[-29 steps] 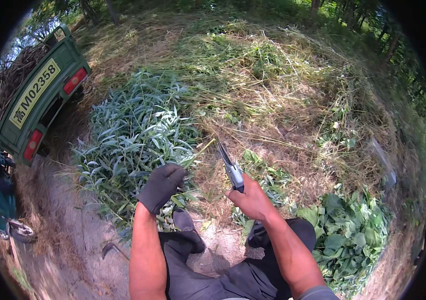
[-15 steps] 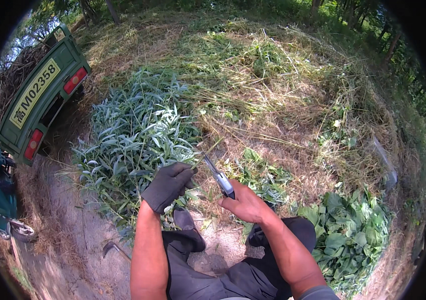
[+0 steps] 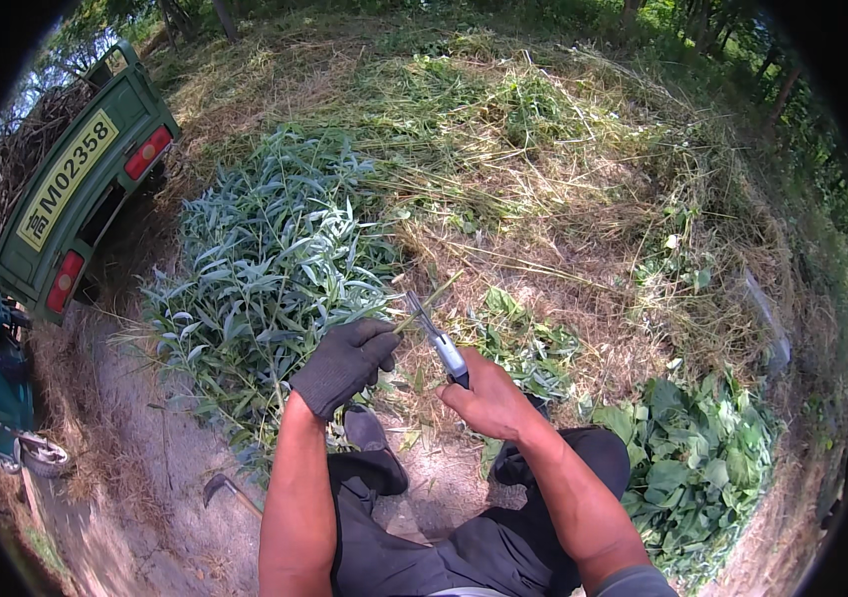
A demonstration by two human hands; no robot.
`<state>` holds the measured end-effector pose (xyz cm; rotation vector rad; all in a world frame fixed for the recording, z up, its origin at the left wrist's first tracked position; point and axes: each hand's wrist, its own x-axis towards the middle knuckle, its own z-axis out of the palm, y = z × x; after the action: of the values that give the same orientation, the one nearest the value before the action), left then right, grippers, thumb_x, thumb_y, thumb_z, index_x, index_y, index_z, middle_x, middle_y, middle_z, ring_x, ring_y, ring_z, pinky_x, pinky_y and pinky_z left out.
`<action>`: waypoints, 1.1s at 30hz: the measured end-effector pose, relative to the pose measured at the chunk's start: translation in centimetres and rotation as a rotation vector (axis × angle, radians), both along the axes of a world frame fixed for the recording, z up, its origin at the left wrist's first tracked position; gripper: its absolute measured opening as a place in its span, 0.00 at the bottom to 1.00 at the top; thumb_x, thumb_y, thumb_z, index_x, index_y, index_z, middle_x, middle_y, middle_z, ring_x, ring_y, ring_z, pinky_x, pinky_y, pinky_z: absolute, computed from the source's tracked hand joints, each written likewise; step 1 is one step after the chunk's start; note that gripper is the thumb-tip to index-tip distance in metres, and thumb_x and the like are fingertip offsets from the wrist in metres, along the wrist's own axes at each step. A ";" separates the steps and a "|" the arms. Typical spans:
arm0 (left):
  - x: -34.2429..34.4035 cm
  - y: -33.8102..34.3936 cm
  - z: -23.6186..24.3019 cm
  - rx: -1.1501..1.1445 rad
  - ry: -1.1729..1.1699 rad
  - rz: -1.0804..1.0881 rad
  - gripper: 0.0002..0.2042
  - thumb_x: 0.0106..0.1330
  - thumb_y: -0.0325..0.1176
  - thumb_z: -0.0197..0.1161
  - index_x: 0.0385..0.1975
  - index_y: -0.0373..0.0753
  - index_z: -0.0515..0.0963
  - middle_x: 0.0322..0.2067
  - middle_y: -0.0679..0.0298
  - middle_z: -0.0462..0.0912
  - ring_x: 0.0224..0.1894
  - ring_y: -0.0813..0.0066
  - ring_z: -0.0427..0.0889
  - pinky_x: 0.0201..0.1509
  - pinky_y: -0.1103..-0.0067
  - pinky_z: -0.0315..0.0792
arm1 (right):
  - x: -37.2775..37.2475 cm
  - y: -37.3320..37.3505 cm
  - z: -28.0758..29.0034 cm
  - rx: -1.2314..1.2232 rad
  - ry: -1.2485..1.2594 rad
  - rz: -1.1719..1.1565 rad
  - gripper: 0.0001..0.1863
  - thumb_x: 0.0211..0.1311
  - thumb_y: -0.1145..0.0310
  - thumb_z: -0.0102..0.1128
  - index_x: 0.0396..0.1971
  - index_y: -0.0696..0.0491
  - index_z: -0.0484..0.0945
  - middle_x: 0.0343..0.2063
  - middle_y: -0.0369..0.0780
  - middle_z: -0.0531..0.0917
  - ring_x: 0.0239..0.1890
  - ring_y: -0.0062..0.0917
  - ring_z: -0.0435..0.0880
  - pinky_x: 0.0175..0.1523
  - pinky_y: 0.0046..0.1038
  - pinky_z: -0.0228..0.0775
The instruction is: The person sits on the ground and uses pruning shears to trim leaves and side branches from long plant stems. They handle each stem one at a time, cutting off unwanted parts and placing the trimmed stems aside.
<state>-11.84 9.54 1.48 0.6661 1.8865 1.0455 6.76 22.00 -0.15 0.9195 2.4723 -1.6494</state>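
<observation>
My left hand (image 3: 344, 366), in a dark grey glove, is closed on a thin green plant stem (image 3: 440, 291) that slants up to the right past its fingertips. My bare right hand (image 3: 491, 398) grips silver pruning shears (image 3: 446, 352) with a dark handle. The tips of the shears are beside or across the stem, just right of the glove; whether the blades touch it I cannot tell. Behind the glove spreads a big heap of cut leafy stalks (image 3: 265, 259) with narrow grey-green leaves. Some loose leafy cuttings (image 3: 533, 348) lie beyond my right hand.
A pile of broad green leaves (image 3: 687, 458) lies right of my knee. On the ground at my left is a sickle (image 3: 230, 490). A green truck bed (image 3: 95, 189) loaded with twigs and a teal machine (image 3: 1, 398) with a small wheel stand farther left. Dry cut grass (image 3: 583, 219) covers the ground ahead.
The stem has shifted slightly right, its tip now farther out past the shears. The shears' blades look more parted, and the gloved hand has moved a little right.
</observation>
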 end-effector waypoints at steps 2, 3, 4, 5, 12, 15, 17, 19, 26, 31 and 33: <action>-0.1 0.0 -0.6 0.024 0.002 -0.010 0.14 0.68 0.39 0.61 0.43 0.35 0.81 0.24 0.68 0.81 0.22 0.84 0.74 0.25 0.83 0.68 | 0.2 0.2 -1.1 0.034 0.017 -0.025 0.22 0.57 0.60 0.62 0.42 0.62 0.71 0.28 0.46 0.76 0.32 0.34 0.75 0.42 0.36 0.68; -0.2 0.1 -0.7 0.037 0.004 -0.015 0.13 0.68 0.40 0.61 0.42 0.36 0.81 0.23 0.68 0.81 0.21 0.85 0.74 0.23 0.85 0.67 | 0.3 0.3 -1.5 0.051 0.025 -0.037 0.22 0.57 0.60 0.62 0.42 0.62 0.71 0.29 0.46 0.76 0.32 0.34 0.75 0.42 0.36 0.68; -0.2 0.0 -0.7 0.034 0.001 -0.017 0.13 0.68 0.40 0.62 0.42 0.36 0.81 0.23 0.68 0.81 0.21 0.85 0.74 0.23 0.85 0.67 | 0.2 0.3 -1.4 0.048 0.024 -0.034 0.23 0.57 0.60 0.62 0.43 0.62 0.70 0.29 0.46 0.76 0.32 0.34 0.75 0.42 0.36 0.68; -0.2 0.0 -0.7 0.031 -0.001 -0.018 0.13 0.68 0.40 0.62 0.42 0.36 0.81 0.23 0.68 0.81 0.21 0.85 0.75 0.23 0.85 0.67 | 0.2 0.3 -1.1 0.045 0.023 -0.031 0.23 0.57 0.60 0.62 0.43 0.62 0.70 0.29 0.46 0.76 0.32 0.34 0.75 0.42 0.36 0.68; -0.3 -0.1 -0.8 0.053 -0.016 -0.080 0.14 0.68 0.41 0.63 0.41 0.36 0.82 0.24 0.68 0.81 0.22 0.84 0.75 0.24 0.84 0.68 | 0.4 0.4 -0.6 -0.052 0.000 -0.042 0.23 0.57 0.59 0.62 0.43 0.63 0.70 0.30 0.47 0.77 0.34 0.34 0.76 0.43 0.36 0.69; -0.2 -0.3 -1.2 0.037 -0.009 -0.075 0.14 0.68 0.41 0.62 0.41 0.36 0.82 0.24 0.67 0.81 0.22 0.84 0.75 0.24 0.83 0.68 | 0.4 0.0 -0.8 0.006 -0.013 -0.070 0.23 0.57 0.60 0.61 0.41 0.65 0.68 0.26 0.52 0.79 0.30 0.43 0.80 0.39 0.40 0.70; 0.0 0.1 -1.6 0.070 0.041 -0.112 0.14 0.67 0.40 0.62 0.41 0.35 0.82 0.24 0.67 0.81 0.24 0.82 0.75 0.27 0.81 0.70 | 0.7 0.1 -1.6 0.024 -0.020 -0.096 0.24 0.58 0.59 0.61 0.42 0.65 0.67 0.26 0.52 0.79 0.31 0.43 0.81 0.39 0.40 0.70; 0.1 0.3 -1.7 0.081 0.065 -0.137 0.14 0.67 0.39 0.62 0.42 0.34 0.82 0.24 0.67 0.81 0.25 0.82 0.76 0.28 0.80 0.71 | 0.8 0.1 -1.9 -0.009 0.003 -0.147 0.25 0.58 0.59 0.62 0.44 0.65 0.68 0.27 0.52 0.79 0.30 0.43 0.80 0.40 0.40 0.70; -0.1 0.9 -5.2 0.193 0.317 -0.232 0.14 0.69 0.37 0.60 0.44 0.32 0.80 0.32 0.59 0.83 0.30 0.73 0.82 0.37 0.75 0.76 | 1.4 0.4 -1.7 0.047 -0.021 -0.168 0.21 0.60 0.61 0.63 0.41 0.62 0.68 0.23 0.47 0.78 0.26 0.36 0.78 0.35 0.38 0.69; 0.1 1.0 -5.0 0.160 0.315 -0.251 0.14 0.70 0.38 0.59 0.44 0.33 0.80 0.29 0.57 0.83 0.30 0.71 0.83 0.38 0.73 0.76 | 1.7 0.3 -1.8 0.036 -0.025 -0.181 0.18 0.62 0.64 0.63 0.39 0.60 0.67 0.22 0.45 0.76 0.25 0.32 0.76 0.33 0.37 0.68; 0.0 1.0 -5.3 0.188 0.366 -0.286 0.13 0.70 0.38 0.58 0.44 0.34 0.80 0.29 0.57 0.83 0.30 0.70 0.83 0.38 0.73 0.76 | 1.7 0.4 -2.1 0.058 -0.037 -0.176 0.18 0.62 0.64 0.63 0.39 0.60 0.67 0.23 0.45 0.77 0.25 0.32 0.76 0.33 0.37 0.68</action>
<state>-11.81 10.50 -3.85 1.2685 1.9327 0.9689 8.48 22.41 -2.22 1.1949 2.4918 -1.5987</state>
